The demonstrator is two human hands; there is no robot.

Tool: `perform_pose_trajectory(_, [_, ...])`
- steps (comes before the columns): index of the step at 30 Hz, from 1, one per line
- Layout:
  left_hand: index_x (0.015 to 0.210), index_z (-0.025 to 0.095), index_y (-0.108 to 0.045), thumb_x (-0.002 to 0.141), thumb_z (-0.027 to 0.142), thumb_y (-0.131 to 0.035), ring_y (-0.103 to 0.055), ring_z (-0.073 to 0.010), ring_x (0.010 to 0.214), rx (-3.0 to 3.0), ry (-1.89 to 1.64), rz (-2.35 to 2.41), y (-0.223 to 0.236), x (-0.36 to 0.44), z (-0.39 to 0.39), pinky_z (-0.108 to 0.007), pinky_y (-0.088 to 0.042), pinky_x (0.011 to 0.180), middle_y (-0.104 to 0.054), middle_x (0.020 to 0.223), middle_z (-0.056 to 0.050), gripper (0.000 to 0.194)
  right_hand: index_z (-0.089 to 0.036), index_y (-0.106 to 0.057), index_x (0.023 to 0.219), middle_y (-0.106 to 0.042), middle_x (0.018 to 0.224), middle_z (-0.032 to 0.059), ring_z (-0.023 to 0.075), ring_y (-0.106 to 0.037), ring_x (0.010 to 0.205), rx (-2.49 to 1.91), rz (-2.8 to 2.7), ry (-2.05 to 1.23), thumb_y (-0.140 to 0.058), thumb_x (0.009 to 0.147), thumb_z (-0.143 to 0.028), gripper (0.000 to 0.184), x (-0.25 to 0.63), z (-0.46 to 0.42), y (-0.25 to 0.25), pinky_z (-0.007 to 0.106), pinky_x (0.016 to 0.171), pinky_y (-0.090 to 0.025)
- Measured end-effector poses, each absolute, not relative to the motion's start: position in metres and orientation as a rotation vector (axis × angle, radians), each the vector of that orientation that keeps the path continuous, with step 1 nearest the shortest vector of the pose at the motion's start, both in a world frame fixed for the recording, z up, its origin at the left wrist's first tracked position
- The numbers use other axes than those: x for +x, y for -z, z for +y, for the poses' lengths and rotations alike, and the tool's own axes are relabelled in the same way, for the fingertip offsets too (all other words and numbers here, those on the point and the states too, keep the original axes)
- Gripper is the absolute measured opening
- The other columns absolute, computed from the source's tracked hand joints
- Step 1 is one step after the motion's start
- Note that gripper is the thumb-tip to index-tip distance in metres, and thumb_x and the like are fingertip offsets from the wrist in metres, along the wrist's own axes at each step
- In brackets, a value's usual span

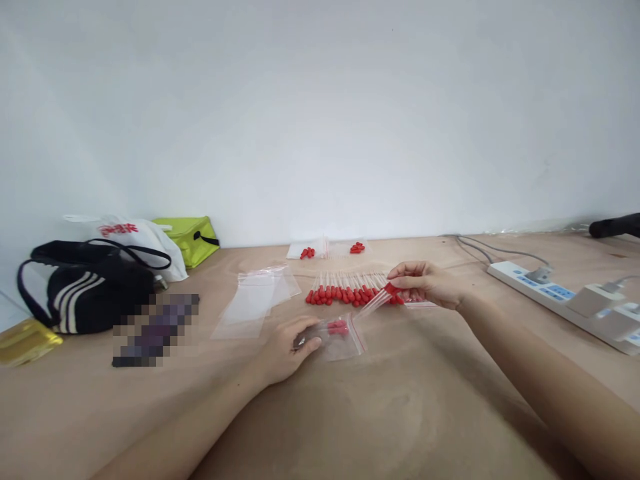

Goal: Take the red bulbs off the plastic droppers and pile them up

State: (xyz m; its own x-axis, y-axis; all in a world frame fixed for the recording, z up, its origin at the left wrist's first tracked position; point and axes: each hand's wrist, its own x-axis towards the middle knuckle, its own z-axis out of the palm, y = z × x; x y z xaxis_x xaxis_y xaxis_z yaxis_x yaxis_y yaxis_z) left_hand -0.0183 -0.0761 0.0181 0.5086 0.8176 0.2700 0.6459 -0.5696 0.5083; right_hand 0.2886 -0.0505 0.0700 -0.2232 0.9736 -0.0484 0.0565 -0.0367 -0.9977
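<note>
While the right hand (425, 283) pinches the red bulb ends of a few clear-stemmed droppers (373, 305) between thumb and fingertips, the left hand (295, 347) holds the closed end of a clear zip bag (343, 348), thumb in front, fingers curled behind, narrow gap between. Dropper count in the pinch: cannot tell. Stems slant down and left to the red-striped mouth of the bag; whether the tips are past the lip, can't tell. Red bulbs (337, 327) show in or behind the bag's clear film; which, unclear.

Step, judged from this: loading droppers into the bag, at the insertion stage. Next move calls for the left hand keeping the mouth parted and steady, the right hand lining up the tips and pushing in along the stems; a crooked angle could snag the lip.

Just beyond the hands: a row of loose droppers (345, 294), bulbs toward the person. Left of it, flat overlapping spare bags (250, 303). Farther back near the wall (320, 120), two bags with red bulbs (357, 248). Right side: white power strip (530, 287) on the table (400, 427).
</note>
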Motion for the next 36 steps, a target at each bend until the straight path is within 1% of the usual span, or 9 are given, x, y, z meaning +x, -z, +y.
perform_pose_trajectory(4, [0.102, 0.019, -0.057, 0.081, 0.035, -0.046, -0.056, -0.0189, 0.099, 2.342, -0.898, 1.272, -0.021, -0.022, -0.059, -0.035, -0.046, 0.086, -0.061, 0.106, -0.005, 0.029, -0.018, -0.060, 0.076, -0.065, 0.070, 0.0014, 0.0078, -0.052, 0.053, -1.104, -1.284, -1.088, -0.071, 0.057, -0.037, 0.029, 0.286, -0.037, -0.064, 0.022, 0.050, -0.042])
perform_pose_trajectory(8, [0.108, 0.018, -0.054, 0.078, 0.035, -0.051, -0.051, -0.0206, 0.105, 2.431, -0.902, 1.281, -0.026, -0.016, -0.030, -0.039, -0.040, 0.093, -0.056, 0.111, -0.008, 0.035, -0.017, -0.059, 0.082, -0.063, 0.073, 0.0032, 0.0125, -0.056, 0.065, -1.048, -1.367, -0.717, -0.067, 0.062, -0.041, 0.031, 0.259, -0.020, -0.054, 0.026, 0.058, -0.045])
perform_pose_trajectory(13, [0.112, 0.020, -0.053, 0.074, 0.036, -0.058, -0.037, -0.0266, 0.119, 2.575, -0.738, 1.205, -0.025, 0.007, -0.002, -0.045, -0.032, 0.099, -0.039, 0.128, -0.012, 0.042, -0.019, -0.062, 0.085, -0.060, 0.086, 0.0055, 0.0147, -0.056, 0.074, -1.013, -1.700, -0.274, -0.056, 0.073, -0.029, 0.016, 0.220, -0.005, -0.041, 0.029, 0.068, -0.046])
perform_pose_trajectory(17, [0.106, 0.023, -0.055, 0.076, 0.034, -0.055, -0.039, -0.0256, 0.118, 2.588, -0.656, 1.132, -0.019, 0.014, 0.003, -0.044, -0.034, 0.097, -0.038, 0.128, -0.010, 0.032, -0.019, -0.062, 0.089, -0.057, 0.087, 0.0059, 0.0138, -0.056, 0.074, -0.998, -1.888, -0.169, -0.051, 0.077, -0.020, 0.016, 0.202, -0.001, -0.030, 0.028, 0.070, -0.046])
perform_pose_trajectory(20, [0.106, 0.021, -0.054, 0.078, 0.030, -0.052, -0.047, -0.0228, 0.110, 2.545, -0.702, 1.167, -0.016, 0.010, 0.002, -0.040, -0.038, 0.094, -0.043, 0.121, -0.009, 0.029, -0.019, -0.063, 0.090, -0.056, 0.088, 0.0061, 0.0144, -0.055, 0.077, -0.998, -1.969, -0.107, -0.050, 0.077, -0.016, 0.019, 0.196, 0.001, -0.021, 0.029, 0.073, -0.046])
perform_pose_trajectory(24, [0.104, 0.018, -0.052, 0.079, 0.026, -0.050, -0.050, -0.0206, 0.103, 2.539, -0.801, 1.171, -0.016, 0.006, -0.001, -0.037, -0.040, 0.090, -0.049, 0.111, -0.008, 0.026, -0.020, -0.063, 0.093, -0.054, 0.092, 0.0066, 0.0151, -0.054, 0.079, -1.025, -2.098, -0.024, -0.050, 0.077, -0.015, 0.021, 0.190, 0.000, -0.012, 0.029, 0.074, -0.045])
perform_pose_trajectory(30, [0.105, 0.016, -0.048, 0.078, 0.024, -0.052, -0.053, -0.0198, 0.091, 2.509, -0.849, 1.170, -0.012, 0.008, -0.005, -0.035, -0.044, 0.081, -0.055, 0.099, -0.007, 0.029, -0.023, -0.057, 0.109, -0.053, 0.099, 0.0070, 0.0163, -0.052, 0.085, -1.112, -2.305, 0.076, -0.053, 0.078, -0.019, 0.031, 0.185, -0.009, -0.014, 0.029, 0.074, -0.041])
perform_pose_trajectory(34, [0.106, 0.017, -0.048, 0.075, 0.024, -0.056, -0.053, -0.0201, 0.093, 2.469, -0.907, 1.171, -0.008, 0.008, -0.004, -0.035, -0.044, 0.082, -0.056, 0.102, -0.006, 0.033, -0.024, -0.055, 0.111, -0.056, 0.096, 0.0073, 0.0218, -0.049, 0.090, -1.175, -2.344, 0.206, -0.060, 0.074, -0.032, 0.038, 0.186, -0.017, -0.020, 0.036, 0.076, -0.036])
perform_pose_trajectory(36, [0.106, 0.017, -0.048, 0.074, 0.025, -0.057, -0.054, -0.0201, 0.095, 2.443, -0.948, 1.174, -0.007, 0.008, -0.003, -0.035, -0.043, 0.084, -0.057, 0.103, -0.007, 0.034, -0.023, -0.057, 0.108, -0.058, 0.094, 0.0074, 0.0225, -0.049, 0.090, -1.190, -2.268, 0.206, -0.061, 0.073, -0.038, 0.039, 0.188, -0.021, -0.020, 0.036, 0.076, -0.035])
